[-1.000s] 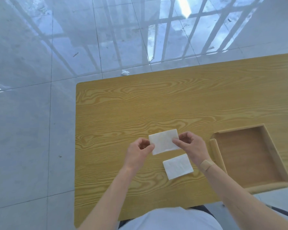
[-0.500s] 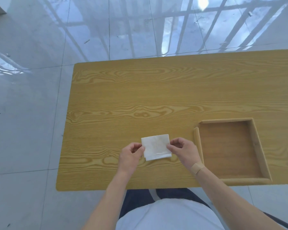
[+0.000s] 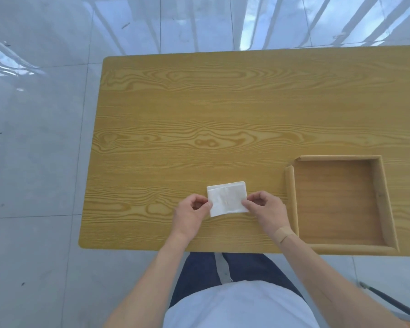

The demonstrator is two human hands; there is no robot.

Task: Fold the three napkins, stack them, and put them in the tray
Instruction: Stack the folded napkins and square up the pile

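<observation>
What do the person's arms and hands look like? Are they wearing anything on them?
Both arms are bare, with no sleeves reaching them. The left hand wears nothing. The right hand has a tan strip wrapped round its wrist. No gloves, rings or watch show.

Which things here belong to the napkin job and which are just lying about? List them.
Job:
- napkin stack, pinched at its left edge by the left hand and at its right edge by the right hand
- tray, nothing in it, right of the stack

Lying about:
- dark rod on the floor, lower right
- table only carries the work
</observation>
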